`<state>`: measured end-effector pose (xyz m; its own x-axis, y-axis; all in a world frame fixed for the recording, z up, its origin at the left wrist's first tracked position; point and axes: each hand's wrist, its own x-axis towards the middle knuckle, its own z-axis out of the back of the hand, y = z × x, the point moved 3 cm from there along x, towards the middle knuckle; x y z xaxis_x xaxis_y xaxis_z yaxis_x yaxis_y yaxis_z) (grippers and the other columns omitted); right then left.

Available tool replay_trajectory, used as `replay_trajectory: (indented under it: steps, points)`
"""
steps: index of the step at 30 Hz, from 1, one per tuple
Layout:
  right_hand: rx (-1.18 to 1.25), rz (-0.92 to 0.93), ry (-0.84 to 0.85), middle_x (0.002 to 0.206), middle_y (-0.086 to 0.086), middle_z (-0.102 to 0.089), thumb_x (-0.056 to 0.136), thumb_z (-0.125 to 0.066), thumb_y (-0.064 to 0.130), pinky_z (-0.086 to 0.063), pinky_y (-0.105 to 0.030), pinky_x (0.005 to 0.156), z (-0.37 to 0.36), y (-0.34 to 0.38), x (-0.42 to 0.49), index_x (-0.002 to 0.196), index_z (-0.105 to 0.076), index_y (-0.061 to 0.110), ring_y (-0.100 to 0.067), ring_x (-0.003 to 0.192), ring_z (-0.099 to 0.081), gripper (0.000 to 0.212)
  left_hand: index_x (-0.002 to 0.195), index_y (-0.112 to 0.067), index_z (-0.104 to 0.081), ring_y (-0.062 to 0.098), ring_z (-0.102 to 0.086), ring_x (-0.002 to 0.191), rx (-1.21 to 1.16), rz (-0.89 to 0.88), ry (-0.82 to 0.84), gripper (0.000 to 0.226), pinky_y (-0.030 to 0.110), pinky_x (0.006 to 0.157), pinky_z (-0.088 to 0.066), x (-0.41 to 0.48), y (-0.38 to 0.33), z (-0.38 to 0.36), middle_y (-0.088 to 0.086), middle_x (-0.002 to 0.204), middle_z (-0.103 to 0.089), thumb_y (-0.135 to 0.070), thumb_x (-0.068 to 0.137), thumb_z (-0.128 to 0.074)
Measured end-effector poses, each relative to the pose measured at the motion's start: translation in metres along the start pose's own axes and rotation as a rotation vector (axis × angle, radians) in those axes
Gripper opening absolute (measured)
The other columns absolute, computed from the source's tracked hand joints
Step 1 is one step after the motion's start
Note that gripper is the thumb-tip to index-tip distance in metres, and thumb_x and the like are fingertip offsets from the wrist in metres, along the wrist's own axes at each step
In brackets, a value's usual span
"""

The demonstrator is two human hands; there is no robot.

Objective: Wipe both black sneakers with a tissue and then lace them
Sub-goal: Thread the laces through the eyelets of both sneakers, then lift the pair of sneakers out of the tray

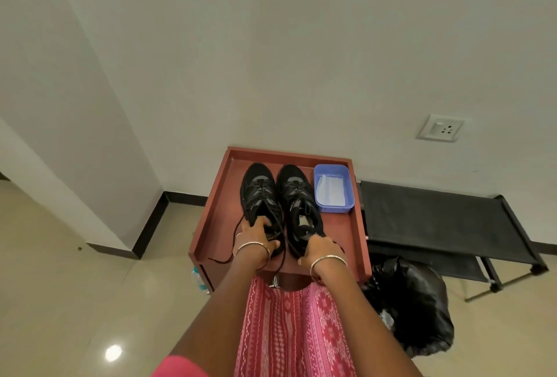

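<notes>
Both heels are held — left grip (256, 233) clasps the left sneaker (258, 192), right grip (321, 249) the right sneaker (297, 195).

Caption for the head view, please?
Left hand and right hand grip two black sneakers' heels beside a blue tissue tub.

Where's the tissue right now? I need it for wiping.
In the head view, the tissue lies inside the blue tub at the far right of the red-brown table, just right of the right sneaker.

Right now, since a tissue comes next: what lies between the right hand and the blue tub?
Only bare red tabletop, head view, between right hand and blue tub.
</notes>
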<state>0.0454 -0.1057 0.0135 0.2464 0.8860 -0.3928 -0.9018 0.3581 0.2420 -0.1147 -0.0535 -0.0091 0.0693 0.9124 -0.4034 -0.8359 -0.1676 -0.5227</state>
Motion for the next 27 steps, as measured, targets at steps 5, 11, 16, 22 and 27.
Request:
replay_trajectory:
  steps: [5,11,16,22,27]
  points:
    - [0.224,-0.059,-0.294,0.095,-0.009,-0.067,0.093,-0.064,0.029,-0.046,-0.032,0.069,0.017,-0.012,0.019,0.091,-0.070,0.015,-0.032,0.092,-0.065,0.015,0.118,-0.024,-0.050,0.033,-0.058,0.112,0.006,0.061,-0.096,0.055,0.042,0.081,-0.053,0.015,0.001,-0.014,0.010,0.134,-0.046,-0.046,0.078,-0.080]
    - [0.334,0.151,-0.487,0.101,0.006,-0.055,0.079,-0.074,0.027,-0.046,-0.035,0.078,-0.001,-0.010,0.046,0.091,-0.068,0.028,-0.021,0.097,-0.053,0.013,0.099,-0.024,-0.058,0.032,-0.059,0.110,0.017,0.081,-0.233,0.053,0.033,0.068,-0.042,0.031,0.004,-0.022,0.005,0.140,-0.048,-0.059,0.067,-0.082]
    - [0.251,0.084,-0.153,0.157,-0.005,-0.027,0.069,-0.081,0.044,-0.048,-0.045,0.100,-0.034,-0.023,0.065,0.118,-0.060,0.036,-0.029,0.131,-0.043,0.053,0.100,-0.031,-0.067,0.031,-0.062,0.108,0.025,0.110,-0.182,0.042,0.036,0.074,-0.052,0.040,0.005,-0.018,0.002,0.146,-0.044,-0.054,0.069,-0.081]
    - [0.290,-0.078,-0.085,0.128,-0.008,-0.059,0.068,-0.089,0.031,-0.045,-0.024,0.075,-0.033,-0.022,0.075,0.103,-0.074,0.022,-0.026,0.101,-0.064,0.040,0.120,-0.034,-0.066,0.033,-0.065,0.108,0.119,0.214,-0.041,0.042,0.035,0.077,-0.052,0.033,-0.011,-0.010,0.004,0.166,-0.014,-0.047,0.080,-0.074]
    - [0.241,-0.169,-0.022,0.117,-0.010,-0.063,0.071,-0.084,0.035,-0.052,-0.034,0.073,-0.020,0.000,0.070,0.105,-0.077,0.017,-0.031,0.093,-0.066,0.039,0.113,-0.023,-0.067,0.034,-0.064,0.107,0.132,0.265,0.025,0.039,0.038,0.079,-0.055,0.031,-0.027,-0.003,0.008,0.167,-0.010,-0.046,0.082,-0.072]
